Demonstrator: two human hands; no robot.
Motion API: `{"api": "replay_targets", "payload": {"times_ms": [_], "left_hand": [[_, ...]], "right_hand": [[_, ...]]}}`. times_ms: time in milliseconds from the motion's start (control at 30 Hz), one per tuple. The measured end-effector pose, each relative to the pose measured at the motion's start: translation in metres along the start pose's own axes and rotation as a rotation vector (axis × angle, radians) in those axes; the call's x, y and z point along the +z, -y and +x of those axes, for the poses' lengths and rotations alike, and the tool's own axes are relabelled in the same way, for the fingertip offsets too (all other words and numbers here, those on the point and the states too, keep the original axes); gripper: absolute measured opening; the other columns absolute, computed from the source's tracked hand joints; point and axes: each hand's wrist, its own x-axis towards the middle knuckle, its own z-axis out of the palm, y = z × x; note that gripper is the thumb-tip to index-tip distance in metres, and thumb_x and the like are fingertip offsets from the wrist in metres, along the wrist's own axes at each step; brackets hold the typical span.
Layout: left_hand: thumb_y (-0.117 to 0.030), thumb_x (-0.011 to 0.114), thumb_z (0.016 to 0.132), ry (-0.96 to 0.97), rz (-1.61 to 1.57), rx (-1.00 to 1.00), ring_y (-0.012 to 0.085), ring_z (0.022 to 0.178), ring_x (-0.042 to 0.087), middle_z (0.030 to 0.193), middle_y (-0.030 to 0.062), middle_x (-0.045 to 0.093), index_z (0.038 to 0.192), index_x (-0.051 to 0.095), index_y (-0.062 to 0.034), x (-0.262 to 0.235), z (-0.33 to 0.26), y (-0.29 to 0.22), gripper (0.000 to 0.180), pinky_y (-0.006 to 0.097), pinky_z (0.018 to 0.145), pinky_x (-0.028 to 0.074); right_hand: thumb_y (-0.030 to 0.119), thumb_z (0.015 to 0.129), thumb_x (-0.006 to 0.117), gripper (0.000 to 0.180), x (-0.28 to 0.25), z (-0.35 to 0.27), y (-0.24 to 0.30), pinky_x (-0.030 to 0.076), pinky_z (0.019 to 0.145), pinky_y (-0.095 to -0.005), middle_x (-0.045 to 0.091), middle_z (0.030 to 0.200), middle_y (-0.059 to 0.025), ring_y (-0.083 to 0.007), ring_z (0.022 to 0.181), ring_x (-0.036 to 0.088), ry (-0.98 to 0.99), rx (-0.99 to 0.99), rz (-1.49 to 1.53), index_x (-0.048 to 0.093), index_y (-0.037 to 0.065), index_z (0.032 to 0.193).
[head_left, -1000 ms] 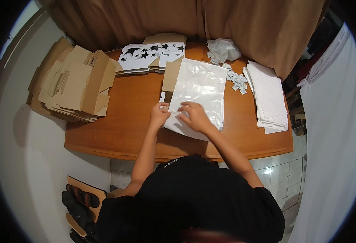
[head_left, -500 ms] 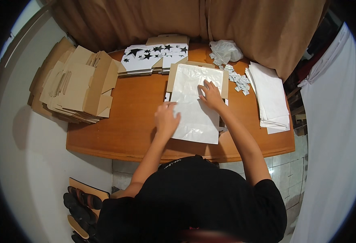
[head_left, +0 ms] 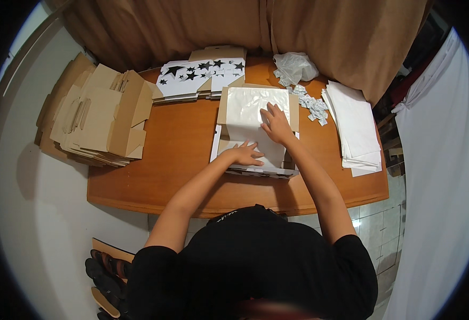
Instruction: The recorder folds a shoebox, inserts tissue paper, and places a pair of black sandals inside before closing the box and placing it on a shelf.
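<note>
A cardboard box (head_left: 294, 112) stands open in front of me, brown inside, with white outer walls bearing dark shapes along the near side. A glossy white sheet (head_left: 245, 106) lies in it and runs up over its raised far flap. My left hand (head_left: 245, 153), fingers spread, presses on the sheet's near part, down inside the box. My right hand (head_left: 275, 124) rests farther up on the sheet, its fingers apart and slightly bent. Neither hand grips anything.
Folded brown cardboard boxes (head_left: 93, 114) are stacked at the left. Flat white pieces with black stars (head_left: 191, 76) lie at the back. To the right are a crumpled plastic bag (head_left: 295, 66), small pale packets (head_left: 315, 109) and a pile of white sheets (head_left: 351, 125).
The sheet's near part, which hung over the box's front, now lies down inside it, uncovering the near wall. My left hand moved right from the sheet's left edge onto it.
</note>
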Motion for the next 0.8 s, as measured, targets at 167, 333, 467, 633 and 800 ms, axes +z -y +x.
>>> {"api": "replay_targets", "payload": {"times_ms": [167,333,467,633,800], "left_hand": [[-0.08,0.034,0.071,0.231,-0.206,-0.041,0.0389,0.134,-0.014,0.149,0.0141,-0.004,0.136,0.034,-0.0344,0.007,0.002,0.01,0.079,0.055,0.105,-0.003],[-0.084,0.03,0.068,0.326,-0.264,-0.08,0.0364,0.134,-0.017,0.148,0.0149,-0.005,0.137,0.032,-0.0331,0.009,0.01,0.013,0.085,0.056,0.105,-0.004],[-0.084,0.033,0.067,0.35,-0.318,-0.027,0.0337,0.135,-0.001,0.146,0.0172,0.009,0.137,0.034,-0.0197,0.006,0.009,0.009,0.095,0.049,0.106,0.007],[-0.078,0.046,0.067,0.358,-0.244,-0.006,0.0341,0.128,0.033,0.137,0.0223,0.035,0.13,0.043,-0.0044,-0.013,-0.03,-0.011,0.097,0.037,0.103,0.028],[-0.039,0.072,0.068,-0.051,-0.072,-0.054,0.0309,0.1,0.057,0.107,0.0169,0.061,0.11,0.059,-0.0026,0.011,-0.063,0.008,0.057,0.036,0.085,0.045]], "right_hand": [[0.021,0.076,0.064,0.05,0.001,-0.003,-0.001,0.026,0.102,-0.0507,0.033,0.135,-0.0208,-0.0417,0.126,0.029,-0.02,-0.012,0.034,0.048,0.009,0.122],[0.021,0.075,0.065,0.051,-0.001,-0.003,0.004,0.024,0.103,-0.0504,0.033,0.135,-0.0214,-0.0422,0.126,0.028,-0.034,-0.025,0.038,0.048,0.009,0.122],[0.02,0.075,0.065,0.051,-0.006,-0.008,0.007,0.024,0.103,-0.0505,0.032,0.136,-0.0224,-0.0427,0.126,0.027,-0.064,-0.004,0.022,0.048,0.009,0.122],[0.02,0.074,0.066,0.054,-0.025,-0.025,0.021,0.024,0.102,-0.0507,0.03,0.135,-0.0252,-0.0443,0.125,0.027,-0.178,0.045,0.061,0.048,0.007,0.123],[0.021,0.072,0.067,0.057,-0.036,-0.066,0.038,0.027,0.099,-0.051,0.029,0.133,-0.0279,-0.0445,0.122,0.027,-0.284,0.219,0.048,0.046,0.004,0.123]]}}
